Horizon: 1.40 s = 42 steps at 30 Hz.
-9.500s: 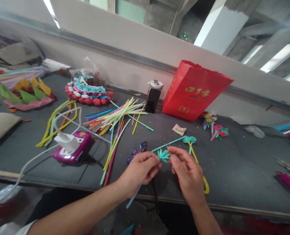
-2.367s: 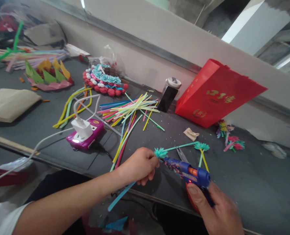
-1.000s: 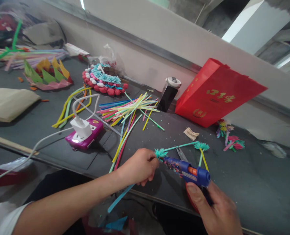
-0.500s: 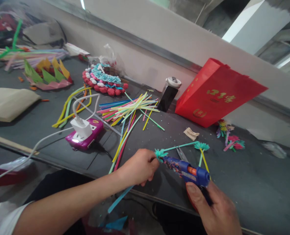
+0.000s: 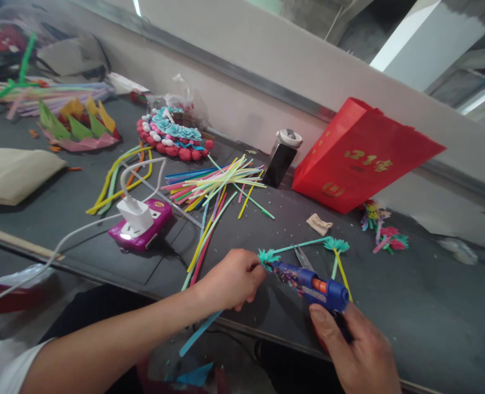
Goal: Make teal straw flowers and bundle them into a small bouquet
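My left hand (image 5: 236, 279) is closed in a pinch on a teal fringed flower (image 5: 268, 257), close to the table's front edge. A blue strip (image 5: 201, 332) hangs below that hand. Wrapped round the handle of a blue glue gun (image 5: 308, 283) is my right hand (image 5: 355, 345). The gun's nozzle points left and meets the flower, or comes very near it. Partly under the gun lie scissors (image 5: 303, 257), blades showing. A second teal flower (image 5: 336, 245) with yellow and green stems rests just behind the gun.
Several coloured strips (image 5: 217, 183) lie piled mid-table. A purple power socket (image 5: 141, 227) with a white plug and cable stands to the left. Behind are a phone (image 5: 281, 165) leaning on a bottle and a red paper bag (image 5: 352, 158). Small finished flowers (image 5: 390, 239) sit at right.
Almost nothing differs. The glue gun and my right hand have shifted very slightly left; my left hand keeps its pinch on the flower.
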Available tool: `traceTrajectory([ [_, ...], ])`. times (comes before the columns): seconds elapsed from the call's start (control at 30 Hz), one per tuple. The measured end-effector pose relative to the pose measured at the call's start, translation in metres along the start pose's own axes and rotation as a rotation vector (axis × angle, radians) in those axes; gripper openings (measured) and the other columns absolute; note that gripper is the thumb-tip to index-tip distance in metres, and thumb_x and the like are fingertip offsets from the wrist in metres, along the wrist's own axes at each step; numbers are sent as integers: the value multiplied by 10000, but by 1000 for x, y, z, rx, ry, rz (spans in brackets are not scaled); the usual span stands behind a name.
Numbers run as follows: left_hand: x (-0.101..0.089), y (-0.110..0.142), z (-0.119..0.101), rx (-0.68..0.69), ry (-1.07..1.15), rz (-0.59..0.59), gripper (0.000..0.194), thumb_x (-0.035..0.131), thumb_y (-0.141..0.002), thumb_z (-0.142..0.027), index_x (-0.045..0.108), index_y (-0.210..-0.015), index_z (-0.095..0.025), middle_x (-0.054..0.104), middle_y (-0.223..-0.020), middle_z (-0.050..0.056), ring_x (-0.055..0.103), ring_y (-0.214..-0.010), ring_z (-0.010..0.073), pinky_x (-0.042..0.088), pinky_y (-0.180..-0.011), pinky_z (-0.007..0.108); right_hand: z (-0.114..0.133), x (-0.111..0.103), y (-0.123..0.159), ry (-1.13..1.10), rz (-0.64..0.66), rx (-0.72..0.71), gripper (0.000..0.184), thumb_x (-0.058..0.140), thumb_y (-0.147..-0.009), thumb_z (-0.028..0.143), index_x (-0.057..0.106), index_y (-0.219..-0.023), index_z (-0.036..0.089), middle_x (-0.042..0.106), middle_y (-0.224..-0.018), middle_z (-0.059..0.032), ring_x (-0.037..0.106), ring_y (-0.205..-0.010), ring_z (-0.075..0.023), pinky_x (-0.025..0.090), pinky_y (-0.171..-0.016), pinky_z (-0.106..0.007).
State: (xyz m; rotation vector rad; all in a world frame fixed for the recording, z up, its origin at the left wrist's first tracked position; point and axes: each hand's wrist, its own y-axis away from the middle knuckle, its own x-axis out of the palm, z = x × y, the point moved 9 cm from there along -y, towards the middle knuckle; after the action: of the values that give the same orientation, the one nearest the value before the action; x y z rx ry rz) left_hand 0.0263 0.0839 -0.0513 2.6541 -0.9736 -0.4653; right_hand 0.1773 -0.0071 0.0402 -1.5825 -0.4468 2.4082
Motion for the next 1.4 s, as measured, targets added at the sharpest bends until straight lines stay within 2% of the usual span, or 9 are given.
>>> traceTrajectory([
  [0.23, -5, -4, 3, -7, 51, -31, 190, 427, -812, -309, 568, -792, -183, 518, -480, -52, 450, -313, 91, 298, -292, 168, -13, 11, -1, -137, 21, 108, 387, 508, -921, 532, 721, -838, 220, 727, -681, -17, 686, -598, -178, 537, -574, -230],
  [0.33, -7, -5, 2, -3, 80, -47, 191, 440, -816, -312, 576, -811, -178, 521, -483, -56, 448, -311, 82, 298, -299, 159, -15, 20, -3, -272, 24, 126, 356, 504, -932, 504, 716, -862, 227, 750, -795, -26, 712, -748, -189, 552, -699, -245],
  [0.47, -20, -11, -2, 61, 53, -116, 243, 442, -844, -362, 527, -700, -186, 515, -481, -53, 452, -313, 74, 278, -302, 152, -8, 30, -6, -380, 75, 59, 326, 589, -896, 457, 645, -1116, 223, 755, -913, -37, 719, -846, -201, 560, -739, -251],
  [0.63, -53, -19, 0, 89, -27, -279, 260, 417, -856, -364, 544, -715, -187, 540, -511, -46, 474, -333, 83, 282, -329, 166, 9, 29, -7, -384, 61, -117, 341, 673, -827, 407, 615, -1115, 233, 698, -1015, -46, 686, -886, -205, 547, -735, -262],
  [0.77, -79, -17, -9, 155, -188, -412, 290, 418, -870, -372, 489, -650, -198, 520, -504, -46, 465, -369, 89, 302, -406, 195, 20, 46, -8, -367, 157, -223, 358, 697, -787, 253, 597, -1130, 222, 651, -1065, -65, 626, -966, -226, 524, -806, -315],
  [0.9, -99, -12, -21, 236, -454, -586, 288, 424, -888, -350, 509, -653, -206, 570, -560, -15, 536, -542, 134, 337, -535, 225, 30, 72, -9, -266, 290, -254, 451, 743, -740, 171, 603, -1165, 227, 632, -1057, -54, 569, -994, -237, 483, -886, -374],
  [1.03, -105, -19, -17, 152, -618, -637, 272, 412, -908, -369, 571, -752, -213, 628, -634, 7, 580, -637, 166, 322, -565, 240, 42, 86, -11, -219, 332, -287, 480, 746, -734, 170, 594, -1188, 211, 608, -1049, -45, 540, -984, -220, 458, -907, -368],
  [1.23, -103, -25, -17, 97, -744, -657, 252, 446, -903, -361, 636, -919, -196, 709, -813, 74, 645, -774, 233, 344, -585, 271, 45, 88, -15, -224, 271, -298, 443, 704, -731, 158, 600, -1160, 184, 606, -1021, -61, 530, -979, -234, 452, -908, -386],
  [1.4, -103, -25, -15, 96, -801, -677, 334, 490, -895, -314, 589, -1172, -155, 725, -914, 104, 668, -865, 274, 446, -701, 319, 23, 65, -22, -368, 19, -201, 404, 721, -773, 197, 583, -1152, 212, 608, -1056, -64, 545, -993, -235, 467, -887, -382],
])
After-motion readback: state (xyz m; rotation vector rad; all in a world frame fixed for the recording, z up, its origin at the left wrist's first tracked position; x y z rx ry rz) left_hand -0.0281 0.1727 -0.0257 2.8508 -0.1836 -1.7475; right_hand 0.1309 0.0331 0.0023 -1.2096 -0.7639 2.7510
